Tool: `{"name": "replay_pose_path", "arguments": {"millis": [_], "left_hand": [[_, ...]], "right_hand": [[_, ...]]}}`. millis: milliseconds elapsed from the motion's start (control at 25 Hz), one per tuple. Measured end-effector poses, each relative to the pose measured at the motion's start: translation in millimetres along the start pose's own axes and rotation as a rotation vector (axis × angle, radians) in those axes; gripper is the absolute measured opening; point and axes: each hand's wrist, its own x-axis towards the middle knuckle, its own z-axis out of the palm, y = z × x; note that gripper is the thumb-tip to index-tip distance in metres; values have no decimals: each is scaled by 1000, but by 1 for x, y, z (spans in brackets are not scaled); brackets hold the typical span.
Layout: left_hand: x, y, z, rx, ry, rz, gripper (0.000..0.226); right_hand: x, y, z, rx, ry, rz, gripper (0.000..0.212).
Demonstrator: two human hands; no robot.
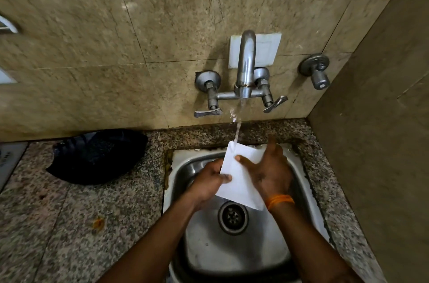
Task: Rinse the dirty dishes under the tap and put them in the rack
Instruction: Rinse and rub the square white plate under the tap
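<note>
A white square plate [236,180] is held tilted over the steel sink [234,250], above the drain. My left hand [209,180] grips its left edge, thumb on the face. My right hand [269,171] lies flat across its right side, fingers spread on the surface, an orange band at the wrist. Water runs from the chrome tap [246,67] and lands on the plate's far corner. No rack is in view.
A dark cloth or bag [97,155] lies on the speckled granite counter [69,224] left of the sink. Two lever handles flank the spout, and a separate valve [316,71] sticks out of the wall at right. A side wall closes the right.
</note>
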Motion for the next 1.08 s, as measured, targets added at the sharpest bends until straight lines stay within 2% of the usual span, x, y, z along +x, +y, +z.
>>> {"name": "replay_pose_path", "arguments": {"millis": [40,120,240,320,440,560,640,720,880,960,1080], "left_hand": [[-1,1,-1,8,10,-1,43],[-4,0,-7,-4,28,-18,46],[-11,1,-8,-5,7,-6,49],[-9,1,-6,-16,31,14,48],[1,3,-7,-57,153,34,48],[11,-3,-13,-79,151,54,46],[12,0,-12,-52,169,60,44],[11,4,-12,14,236,103,38],[5,3,-16,376,404,329,25],[-1,-3,-20,555,452,486,27],[-12,-7,-20,660,470,659,37]], "right_hand": [[1,-3,6,-112,6,-79,114],[5,-5,12,-184,-39,-181,118],[19,3,9,-157,-45,-104,119],[13,-2,15,-130,-17,-78,115],[-15,-8,33,-183,15,-282,104],[-13,4,25,-182,31,-303,91],[-7,5,14,-87,100,-258,83],[0,-4,0,122,157,-227,72],[33,-32,-51,597,251,-198,62],[44,-45,-69,666,282,-213,54],[43,-57,-77,609,347,-257,39]]}}
